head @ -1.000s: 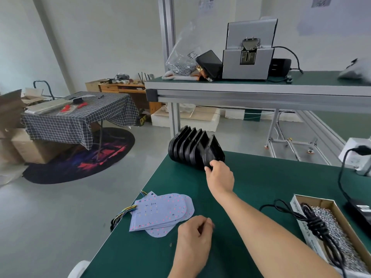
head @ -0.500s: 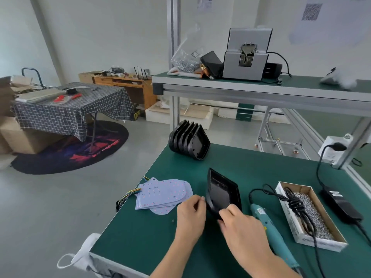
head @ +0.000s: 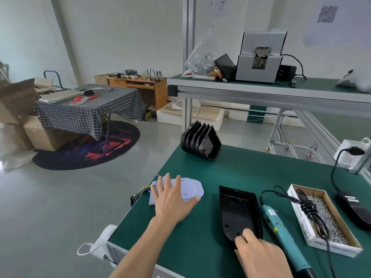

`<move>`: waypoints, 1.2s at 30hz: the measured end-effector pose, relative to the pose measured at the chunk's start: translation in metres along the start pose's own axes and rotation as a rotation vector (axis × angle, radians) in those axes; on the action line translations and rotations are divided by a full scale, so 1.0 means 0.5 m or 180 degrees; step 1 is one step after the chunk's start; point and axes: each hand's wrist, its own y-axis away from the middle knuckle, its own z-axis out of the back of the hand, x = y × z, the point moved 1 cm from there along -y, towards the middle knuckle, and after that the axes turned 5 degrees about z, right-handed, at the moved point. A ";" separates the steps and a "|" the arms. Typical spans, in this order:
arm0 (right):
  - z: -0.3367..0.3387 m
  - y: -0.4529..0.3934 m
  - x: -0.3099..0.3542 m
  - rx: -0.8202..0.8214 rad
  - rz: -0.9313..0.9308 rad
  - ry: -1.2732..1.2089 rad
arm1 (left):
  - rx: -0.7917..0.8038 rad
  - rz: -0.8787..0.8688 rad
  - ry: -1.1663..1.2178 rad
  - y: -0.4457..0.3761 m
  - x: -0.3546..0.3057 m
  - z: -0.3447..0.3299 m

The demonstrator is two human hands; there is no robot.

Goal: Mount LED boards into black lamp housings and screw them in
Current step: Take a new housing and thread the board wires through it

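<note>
One black lamp housing [head: 239,209] lies flat, hollow side up, on the green bench. My right hand [head: 259,255] rests on its near narrow end, fingertips touching the rim. My left hand [head: 172,197] lies spread, fingers apart, on top of a small stack of white LED boards [head: 192,188] with coloured wires at the bench's left edge. A row of several more black housings [head: 200,142] stands on edge at the bench's far left corner.
A teal electric screwdriver [head: 281,227] lies right of the flat housing, its cable coiled over a cardboard box of screws [head: 321,215]. A black power adapter [head: 355,207] sits at far right. An upper shelf holds a grey screw feeder [head: 259,57]. A face mask [head: 100,241] hangs off the bench's near corner.
The housing taken from the row now lies flat on the bench. My left hand has moved off it, left onto the LED boards. My right hand has slid to its near end.
</note>
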 end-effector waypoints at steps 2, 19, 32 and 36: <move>-0.002 -0.004 -0.002 0.0013 0.0008 -0.0055 | 0.0368 -0.0128 -0.0322 -0.024 0.023 -0.003; 0.031 -0.017 0.000 -0.0140 0.0178 -0.0088 | 0.0798 -0.0797 -0.0033 -0.113 0.097 0.040; 0.049 -0.189 0.052 0.0472 -0.1437 -0.3745 | 0.0406 -0.0869 0.1273 -0.064 0.152 0.100; 0.015 -0.281 0.111 0.1091 -0.1923 -0.4797 | 0.0350 -0.0861 0.1523 -0.042 0.166 0.113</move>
